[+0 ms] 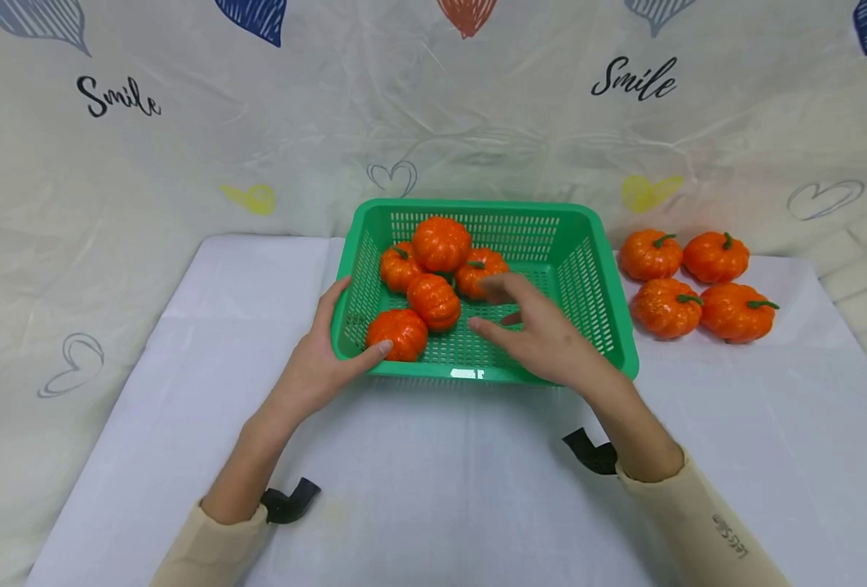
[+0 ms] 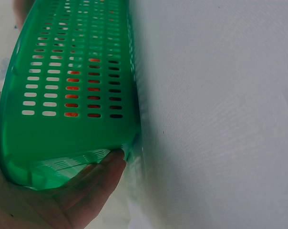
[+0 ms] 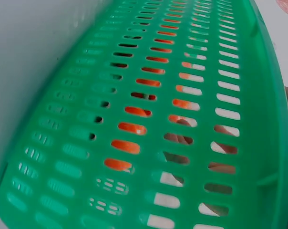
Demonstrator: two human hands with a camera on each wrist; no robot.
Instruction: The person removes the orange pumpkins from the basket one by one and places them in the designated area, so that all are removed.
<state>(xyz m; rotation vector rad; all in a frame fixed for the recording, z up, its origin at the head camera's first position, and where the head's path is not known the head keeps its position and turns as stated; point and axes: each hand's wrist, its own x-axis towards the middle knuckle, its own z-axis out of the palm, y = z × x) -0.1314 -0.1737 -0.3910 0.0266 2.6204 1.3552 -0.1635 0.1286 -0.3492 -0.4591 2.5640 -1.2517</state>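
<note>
Several small orange toy pumpkins [image 1: 434, 302] lie in the left half of a green plastic basket [image 1: 617, 326] with slotted walls. My left hand [image 1: 308, 363] grips the basket's front left corner, thumb over the rim near a pumpkin [image 1: 398, 334]. Its fingers [image 2: 98, 188] wrap the outside wall in the left wrist view. Reaching over the front rim, my right hand [image 1: 539, 330] is inside the basket, thumb and fingers apart with nothing between them. Its fingertips are near the pumpkin [image 1: 483, 269] on the right of the group. Through the slots, the right wrist view shows bits of orange and parts of that hand.
More orange pumpkins [image 1: 664, 308] with green stems stand in a cluster on the table, right of the basket. A white cloth [image 1: 470, 481] covers the table. Behind it hangs a pale printed sheet [image 1: 404, 106]. Black straps [image 1: 289, 500] show at both wrists.
</note>
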